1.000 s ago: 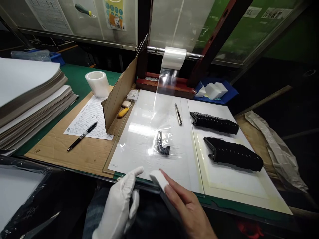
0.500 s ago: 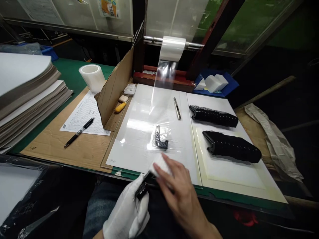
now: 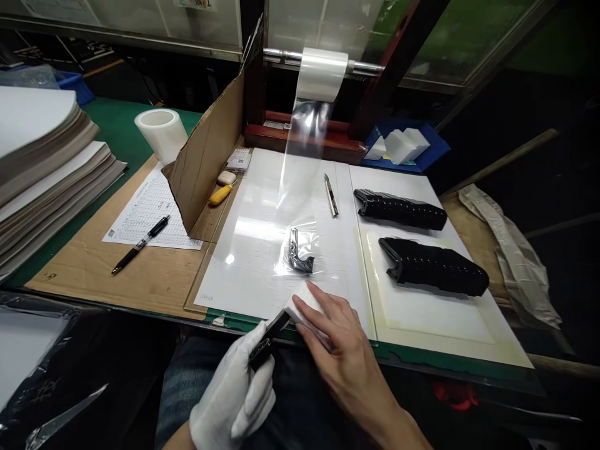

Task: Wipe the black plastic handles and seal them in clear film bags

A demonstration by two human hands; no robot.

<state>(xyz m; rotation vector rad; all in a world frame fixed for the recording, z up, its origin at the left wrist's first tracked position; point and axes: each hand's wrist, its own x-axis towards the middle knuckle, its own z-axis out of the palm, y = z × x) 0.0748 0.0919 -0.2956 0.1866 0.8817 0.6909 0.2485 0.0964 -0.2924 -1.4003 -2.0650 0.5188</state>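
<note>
Holding foam (image 3: 300, 306) under right fingers (image 3: 323, 299), black part (image 3: 268, 340) in left glove (image 3: 233, 390)

We see a small black piece (image 3: 268, 342) only in part, its lower end buried in the white-gloved left hand (image 3: 233, 390). Fingers of the bare right hand (image 3: 347, 356) cover much of a white foam block (image 3: 302, 306). A plastic bag (image 3: 281, 265) blurs the black part (image 3: 295, 256) inside. The printed form's (image 3: 150, 212) text is too small for us to read, and the stack of sheets (image 3: 42, 162) runs off the left edge.
</note>
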